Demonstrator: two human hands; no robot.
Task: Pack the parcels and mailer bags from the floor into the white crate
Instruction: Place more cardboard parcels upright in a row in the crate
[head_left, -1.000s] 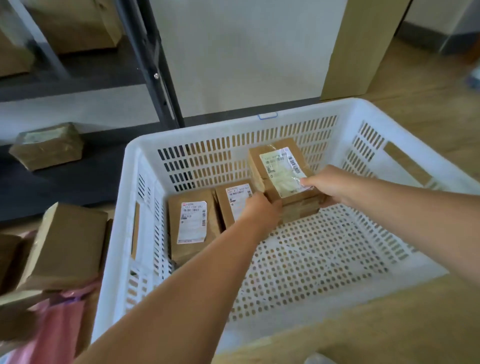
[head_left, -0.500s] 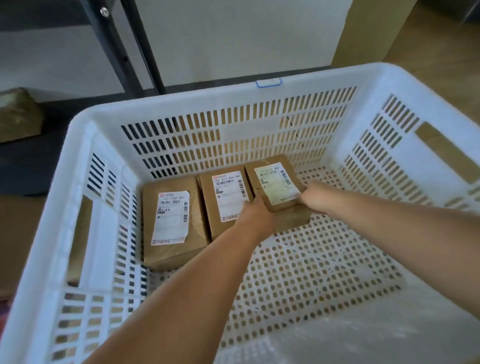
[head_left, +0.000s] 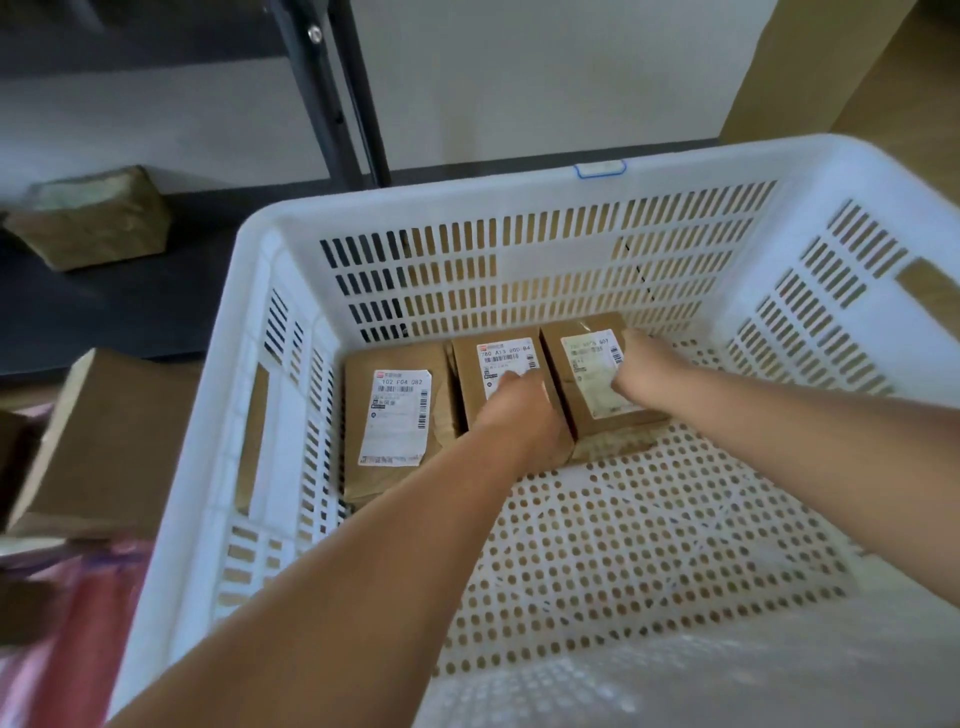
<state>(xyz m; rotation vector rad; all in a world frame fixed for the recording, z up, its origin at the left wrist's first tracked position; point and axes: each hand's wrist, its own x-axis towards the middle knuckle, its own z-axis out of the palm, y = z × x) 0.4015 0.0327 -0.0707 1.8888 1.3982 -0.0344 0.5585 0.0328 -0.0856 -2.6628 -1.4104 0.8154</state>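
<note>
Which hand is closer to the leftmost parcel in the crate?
Left. The left hand lies over the middle parcel, next to the leftmost parcel; the right hand holds the right parcel at its far edge, farther away.

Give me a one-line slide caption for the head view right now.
Left hand and right hand grip the rightmost parcel, lined up with two labelled parcels along the white crate's far wall.
</note>
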